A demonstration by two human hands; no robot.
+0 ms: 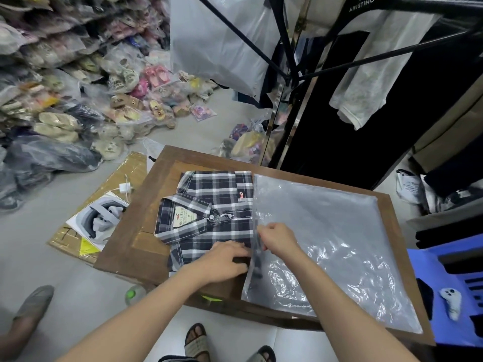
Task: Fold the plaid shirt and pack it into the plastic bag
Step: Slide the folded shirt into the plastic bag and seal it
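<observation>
A folded plaid shirt (209, 218) is laid on the wooden table (146, 244) at centre frame, collar toward the left, neck label readable, a small red logo on the chest pocket. Its right edge is met by the open mouth of a clear plastic bag (326, 244), which is spread flat across the right half of the table and reaches the lower right corner.

The left hand (224, 262) is pressed on the lower right corner of the shirt, fingers curled at the bag's opening; whether cloth is actually pinched cannot be told. The right hand (277, 239) is closed on the bag's edge at the mouth, the film being pinched between fingertips and lifted slightly.

A white headset (102, 218) is seen on cardboard (125, 173) at left of the table. Bagged shoes (78, 87) are heaped in the upper left. Hung garments (366, 74) and a black rack fill the upper right. A blue stool (449, 296) with a white controller (450, 301) is at lower right. Sandalled feet (198, 340) are visible at bottom centre.
</observation>
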